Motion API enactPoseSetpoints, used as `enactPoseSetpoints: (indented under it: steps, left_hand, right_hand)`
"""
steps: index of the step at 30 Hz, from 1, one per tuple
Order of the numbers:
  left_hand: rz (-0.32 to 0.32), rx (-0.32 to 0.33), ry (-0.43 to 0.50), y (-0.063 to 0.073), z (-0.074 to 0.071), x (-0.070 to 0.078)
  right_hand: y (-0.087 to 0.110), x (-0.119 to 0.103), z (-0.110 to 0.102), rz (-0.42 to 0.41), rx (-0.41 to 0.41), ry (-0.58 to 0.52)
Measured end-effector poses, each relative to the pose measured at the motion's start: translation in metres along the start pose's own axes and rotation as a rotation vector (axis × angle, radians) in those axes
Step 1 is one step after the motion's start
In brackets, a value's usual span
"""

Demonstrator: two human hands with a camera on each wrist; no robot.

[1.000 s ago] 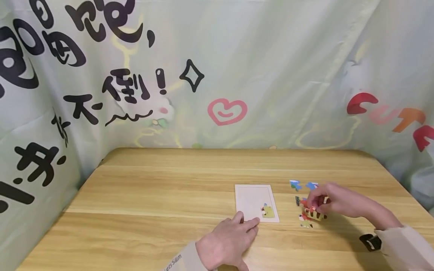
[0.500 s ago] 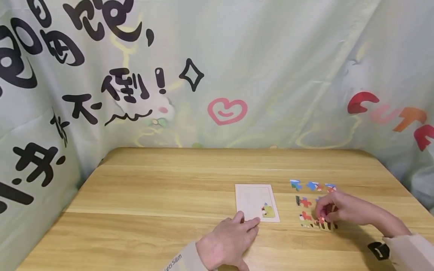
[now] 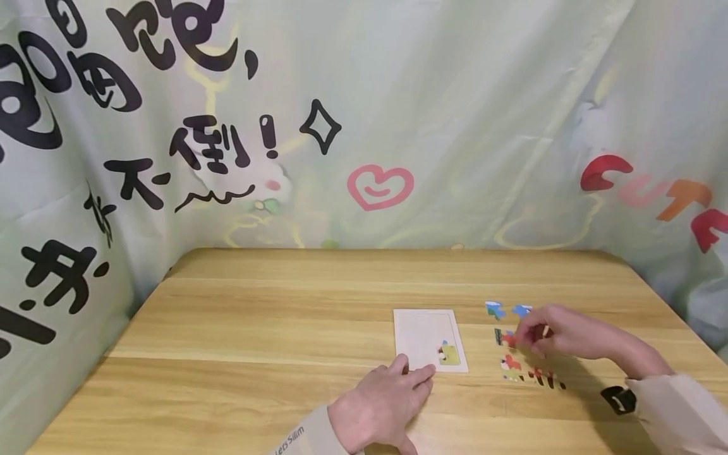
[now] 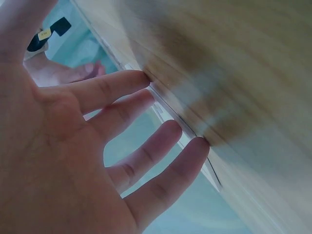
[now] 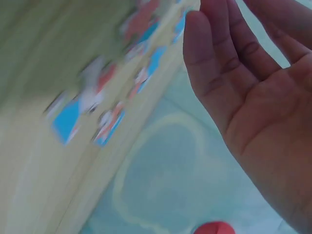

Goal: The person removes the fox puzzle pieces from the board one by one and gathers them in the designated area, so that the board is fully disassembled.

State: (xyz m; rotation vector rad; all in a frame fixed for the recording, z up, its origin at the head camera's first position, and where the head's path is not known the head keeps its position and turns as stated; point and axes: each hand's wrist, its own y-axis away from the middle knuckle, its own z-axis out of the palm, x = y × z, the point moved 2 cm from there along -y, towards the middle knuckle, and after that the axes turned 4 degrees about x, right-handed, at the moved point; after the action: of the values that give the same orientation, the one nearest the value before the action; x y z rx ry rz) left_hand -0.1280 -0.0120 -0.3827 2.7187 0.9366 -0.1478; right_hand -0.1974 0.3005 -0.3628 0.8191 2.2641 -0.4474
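A white puzzle board [image 3: 421,328] lies on the table with one yellowish jigsaw piece [image 3: 449,355] at its lower right corner. My left hand [image 3: 383,401] rests with fingers spread, its fingertips [image 4: 202,144] touching the board's near edge. Over the loose jigsaw pieces hovers my right hand [image 3: 569,335], fingers bent loosely and no piece visible between them. Blue pieces [image 3: 495,309] form the far row; a red piece [image 3: 510,362] and a red-and-brown-marked piece [image 3: 543,376] lie nearest. In the right wrist view, the right hand [image 5: 263,92] hides some pieces, and its fingertips are partly cut off.
The wooden table [image 3: 256,328] carries everything and ends at a printed cloth backdrop [image 3: 455,114]. A black device [image 3: 618,400] sits at the right wrist by the sleeve. Loose pieces [image 5: 109,124] blur in the right wrist view.
My right hand set the jigsaw piece down at the right of the near row, let go, and moved up and left over the other pieces. The left hand stayed still.
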Motion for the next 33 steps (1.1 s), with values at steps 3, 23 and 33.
enactPoseSetpoints:
  steps: [3,23,33]
  left_hand:
    - [-0.004,0.0,0.008,0.0,0.001,0.0]
    - [0.002,0.018,-0.023,0.001,0.005,0.0]
    - [0.004,0.021,-0.021,0.0,0.003,0.0]
  right_hand:
    - [-0.016,-0.006,0.004,0.056,-0.003,0.017]
    - [-0.089,-0.033,0.047,0.006,-0.031,0.147]
    - [-0.1,-0.036,0.06,0.024,-0.049,0.196]
